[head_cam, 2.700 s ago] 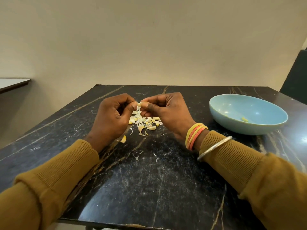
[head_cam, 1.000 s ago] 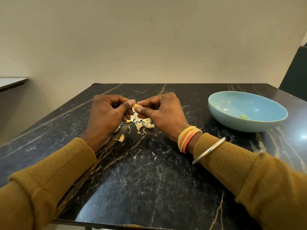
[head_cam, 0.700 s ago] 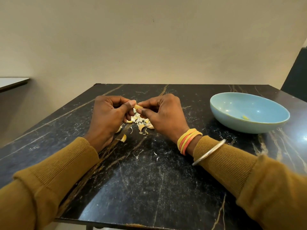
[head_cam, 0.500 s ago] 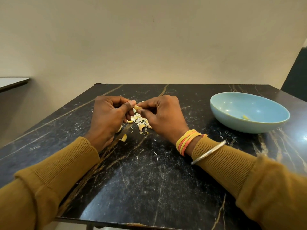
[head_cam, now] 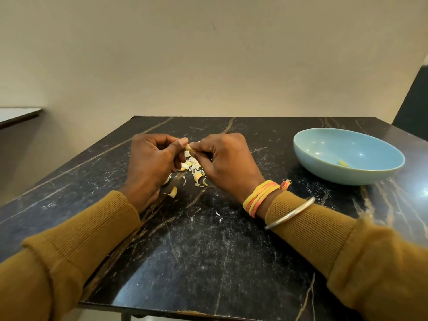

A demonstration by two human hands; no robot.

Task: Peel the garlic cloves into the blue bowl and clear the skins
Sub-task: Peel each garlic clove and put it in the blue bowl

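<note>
A small pale garlic clove [head_cam: 189, 148] is pinched between the fingertips of my left hand [head_cam: 151, 165] and my right hand [head_cam: 225, 162], just above the black marble table [head_cam: 208, 251]. Under the hands lies a heap of papery garlic skins and cloves [head_cam: 195, 171], partly hidden by my fingers. One loose clove [head_cam: 173, 192] lies near my left wrist. The blue bowl [head_cam: 324, 163] stands to the right, apart from my hands, with one peeled clove [head_cam: 344, 163] inside.
Tiny white skin flakes [head_cam: 218, 217] are scattered on the table in front of the heap. A beige wall stands behind the table. A pale counter edge [head_cam: 18, 114] shows at far left, a dark object [head_cam: 414, 105] at far right.
Both hands stay together over the heap, working the same clove with small finger movements. My right wrist has turned slightly. The bowl and the heap have not moved.
</note>
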